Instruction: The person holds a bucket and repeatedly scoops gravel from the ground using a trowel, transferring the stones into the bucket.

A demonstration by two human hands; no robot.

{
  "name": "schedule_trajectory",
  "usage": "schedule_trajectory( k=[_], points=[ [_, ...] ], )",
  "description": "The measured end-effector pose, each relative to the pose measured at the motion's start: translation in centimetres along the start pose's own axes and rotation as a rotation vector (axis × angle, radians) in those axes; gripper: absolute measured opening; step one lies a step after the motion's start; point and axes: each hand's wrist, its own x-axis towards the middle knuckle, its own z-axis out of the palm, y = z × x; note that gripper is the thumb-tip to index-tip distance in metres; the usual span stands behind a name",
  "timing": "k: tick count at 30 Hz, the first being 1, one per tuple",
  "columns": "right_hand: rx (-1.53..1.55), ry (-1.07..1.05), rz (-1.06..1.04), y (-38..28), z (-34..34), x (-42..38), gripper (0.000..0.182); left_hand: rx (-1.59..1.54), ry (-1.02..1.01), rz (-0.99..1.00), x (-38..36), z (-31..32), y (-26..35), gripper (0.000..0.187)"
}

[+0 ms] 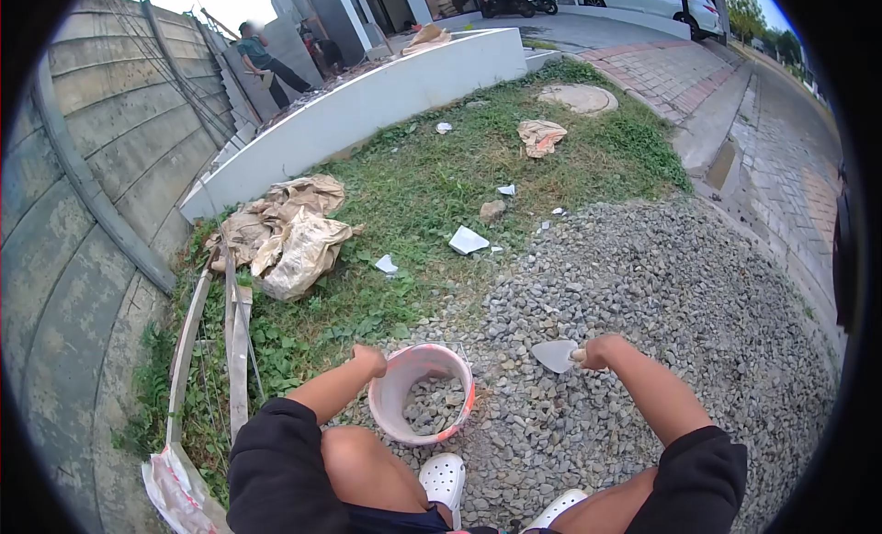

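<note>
A pinkish-white bucket (389, 408) stands tilted on the gravel in front of me, with grey stones (432, 403) inside. At its upper left rim, my left hand (369, 359) is closed on the edge. To the right of the bucket, my right hand (604, 352) is wrapped round the handle of a trowel. The trowel's pointed metal blade (555, 355) faces left and lies on or just over the gravel heap (643, 277); whether it touches the stones is hard to tell. No stones show on the blade.
Crumpled sacks (303, 249) and wooden planks (236, 350) lie at the left, near a concrete wall (92, 111). White tile pieces (468, 240) and another sack (541, 138) lie on the grass. Beyond a low white wall (367, 107) a person (266, 63) stands.
</note>
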Motion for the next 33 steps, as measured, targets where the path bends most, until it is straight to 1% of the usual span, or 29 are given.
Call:
schedule_trajectory(
  k=[2, 5, 7, 8, 10, 14, 16, 18, 20, 21, 23, 24, 25, 26, 28, 29, 31, 33],
  points=[
    [0.007, -0.051, 0.028, 0.0, -0.3, 0.1, 0.056, -0.035, 0.014, 0.000, 0.7, 1.1, -0.4, 0.040],
    [-0.006, -0.021, 0.029, 0.0, -0.4, 0.1, 0.057, -0.059, 0.062, 0.036, 0.2, 1.6, -0.8, 0.036],
    [-0.014, -0.005, 0.040, -0.3, -0.5, -0.2, 0.057, 0.051, 0.095, 0.154, -1.6, 0.8, -1.0, 0.036],
    [-0.025, -0.008, 0.036, -0.4, -0.6, -0.2, 0.056, 0.052, 0.098, 0.157, -2.2, 0.0, -1.1, 0.036],
    [-0.039, -0.013, 0.036, -0.4, -0.7, -0.5, 0.056, 0.213, 0.045, 0.213, -3.0, -1.9, -1.3, 0.037],
    [-0.030, -0.032, 0.034, -0.7, -0.6, -0.6, 0.054, 0.180, 0.055, 0.205, -1.7, -3.6, 0.0, 0.038],
    [-0.036, -0.033, 0.035, -0.4, -0.5, -0.1, 0.054, 0.171, -0.026, 0.202, 0.9, -4.0, 1.3, 0.039],
    [-0.058, -0.070, 0.029, -0.4, -0.6, 0.1, 0.057, 0.189, 0.001, 0.217, 1.9, -3.8, 2.3, 0.040],
    [-0.050, -0.049, 0.034, -0.3, -0.7, -0.1, 0.057, 0.270, 0.160, 0.164, 2.1, -3.7, 2.8, 0.031],
    [-0.050, -0.028, 0.033, -0.5, -0.6, -0.3, 0.058, 0.273, 0.153, 0.171, 1.9, -4.1, 2.6, 0.031],
    [-0.030, -0.031, 0.018, -0.3, 0.1, 0.0, 0.057, 0.202, -0.053, 0.217, 1.4, -6.3, 1.8, 0.028],
    [-0.012, -0.025, 0.004, 0.0, 0.3, 0.2, 0.056, 0.199, -0.058, 0.220, 1.5, -6.5, 1.8, 0.028],
    [0.029, 0.029, 0.001, 0.1, 0.8, 0.2, 0.055, 0.199, -0.097, 0.184, 1.6, -6.8, 2.0, 0.030],
    [0.028, 0.028, 0.003, 0.3, 0.9, 0.5, 0.055, 0.201, -0.134, 0.149, 1.6, -7.1, 2.2, 0.033],
    [0.037, -0.058, 0.053, 0.1, 0.3, -0.7, 0.054, 0.201, -0.128, 0.151, 3.4, -6.5, 2.7, 0.036],
    [0.039, -0.060, 0.056, 0.1, 0.3, -1.0, 0.054, 0.202, -0.125, 0.149, 4.5, -6.1, 3.0, 0.040],
    [0.038, -0.012, 0.060, 0.2, 0.5, -1.2, 0.052, 0.228, -0.144, 0.134, 3.8, -6.8, 3.8, 0.038],
    [0.043, -0.034, 0.059, 0.2, 0.4, -1.3, 0.052, 0.254, -0.166, 0.118, 3.6, -7.0, 4.6, 0.036]
  ],
)
